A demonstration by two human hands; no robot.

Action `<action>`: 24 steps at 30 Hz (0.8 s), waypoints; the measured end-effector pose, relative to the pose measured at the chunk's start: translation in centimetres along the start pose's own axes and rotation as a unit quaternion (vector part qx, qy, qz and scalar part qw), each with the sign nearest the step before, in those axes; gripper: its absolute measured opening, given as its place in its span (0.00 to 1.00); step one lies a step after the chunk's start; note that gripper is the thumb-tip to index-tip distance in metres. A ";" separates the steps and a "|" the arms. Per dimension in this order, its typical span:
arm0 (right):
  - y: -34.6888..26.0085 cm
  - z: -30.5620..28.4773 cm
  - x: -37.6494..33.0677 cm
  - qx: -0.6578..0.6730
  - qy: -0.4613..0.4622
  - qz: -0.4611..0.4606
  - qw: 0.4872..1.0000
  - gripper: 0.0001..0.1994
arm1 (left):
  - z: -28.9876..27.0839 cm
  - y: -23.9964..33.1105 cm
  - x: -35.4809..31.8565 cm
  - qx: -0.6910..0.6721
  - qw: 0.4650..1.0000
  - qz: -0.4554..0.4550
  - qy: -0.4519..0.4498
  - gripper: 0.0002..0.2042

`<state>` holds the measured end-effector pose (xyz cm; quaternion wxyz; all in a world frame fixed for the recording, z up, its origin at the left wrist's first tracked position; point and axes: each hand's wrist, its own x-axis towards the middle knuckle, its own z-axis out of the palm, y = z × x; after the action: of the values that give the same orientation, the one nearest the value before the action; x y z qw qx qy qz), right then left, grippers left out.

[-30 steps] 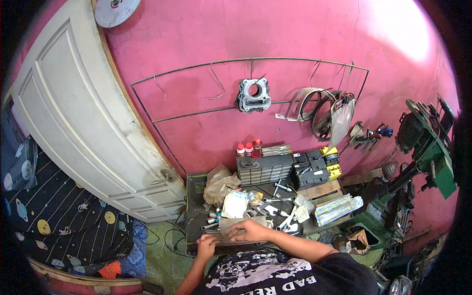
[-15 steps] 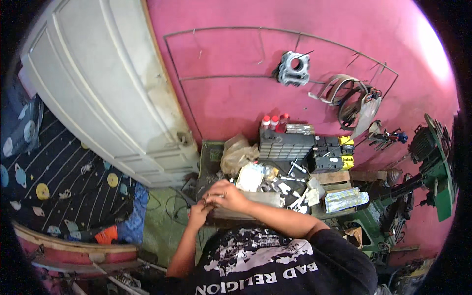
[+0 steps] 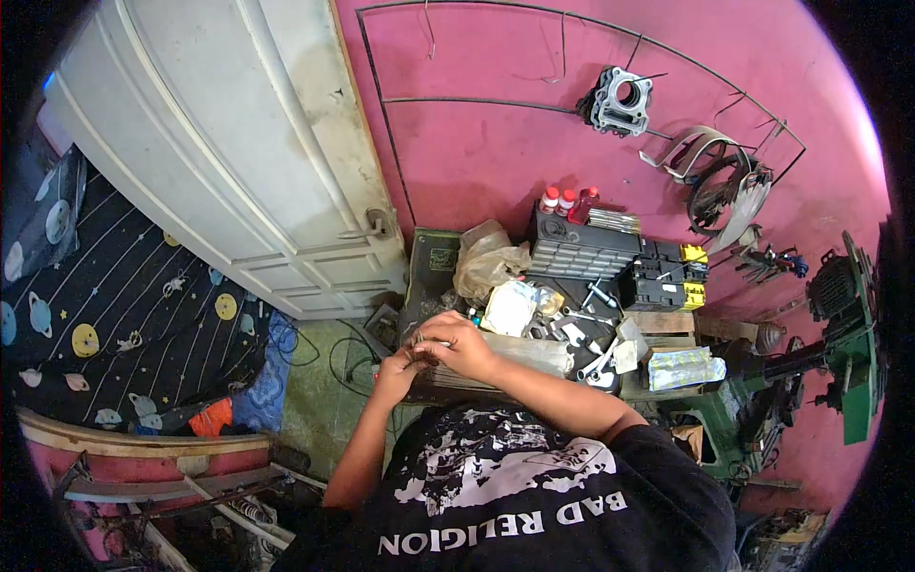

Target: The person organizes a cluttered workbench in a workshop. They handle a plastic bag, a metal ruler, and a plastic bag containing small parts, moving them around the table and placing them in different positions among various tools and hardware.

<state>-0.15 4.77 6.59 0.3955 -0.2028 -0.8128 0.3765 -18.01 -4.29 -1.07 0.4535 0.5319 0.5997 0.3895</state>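
Note:
My left hand [image 3: 396, 376] and my right hand [image 3: 453, 345] meet over the front left part of the workbench. The right hand lies above the left with its fingers bent. Both hands are closed, their fingertips pressed together around something small and dark that is too hidden to name. Just beyond them on the bench are a crumpled plastic bag [image 3: 488, 262], a white tray-like piece [image 3: 510, 307] and a long flat pale-wrapped package [image 3: 530, 354]. Several wrenches [image 3: 593, 362] and other metal tools lie farther right.
A grey drawer cabinet [image 3: 583, 250] with red bottles [image 3: 565, 200] on top stands against the pink wall, beside a black-and-yellow case [image 3: 664, 284]. A green machine [image 3: 851, 334] rises at the right. A white door [image 3: 248, 162] is at the left, with a cable [image 3: 335, 357] on the floor.
The view has shifted, so the bench and wall sit farther right and higher in the picture. My hands stay together, with the right fingers now bent more over the left.

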 end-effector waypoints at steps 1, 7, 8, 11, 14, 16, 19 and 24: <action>-0.2 -0.1 0.1 0.006 -0.009 0.009 1.000 0.06 | -0.1 0.3 -0.2 0.003 1.000 -0.011 -0.001 0.10; 0.0 0.6 -0.2 -0.002 -0.041 0.016 0.999 0.08 | -0.3 -2.2 0.3 0.013 1.000 0.026 0.006 0.11; 0.1 0.8 -0.4 -0.009 -0.045 0.012 0.999 0.08 | -0.4 -2.8 0.3 0.016 1.000 0.023 0.006 0.11; 0.4 1.4 -0.6 -0.030 -0.060 0.010 0.998 0.09 | -0.4 -4.4 0.3 0.023 0.999 0.040 0.015 0.10; 0.8 1.7 -0.9 -0.044 -0.076 0.019 0.996 0.10 | 0.0 -4.3 0.3 0.039 0.997 0.067 0.025 0.08; 1.1 1.7 -0.9 -0.046 -0.084 0.018 0.995 0.10 | -0.1 -3.9 0.3 0.061 0.997 0.037 0.008 0.07; 0.4 1.0 0.0 -0.032 -0.054 0.018 0.998 0.09 | -0.3 -1.6 0.2 0.027 0.993 0.114 0.024 0.07; -0.1 1.6 0.8 -0.006 -0.029 -0.008 1.000 0.08 | -1.2 -1.7 0.0 0.041 0.985 0.156 0.060 0.06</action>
<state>-1.92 4.54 6.40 0.3733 -0.1873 -0.8278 0.3747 -19.65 -4.48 -2.31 0.3282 0.6128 0.5506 0.4623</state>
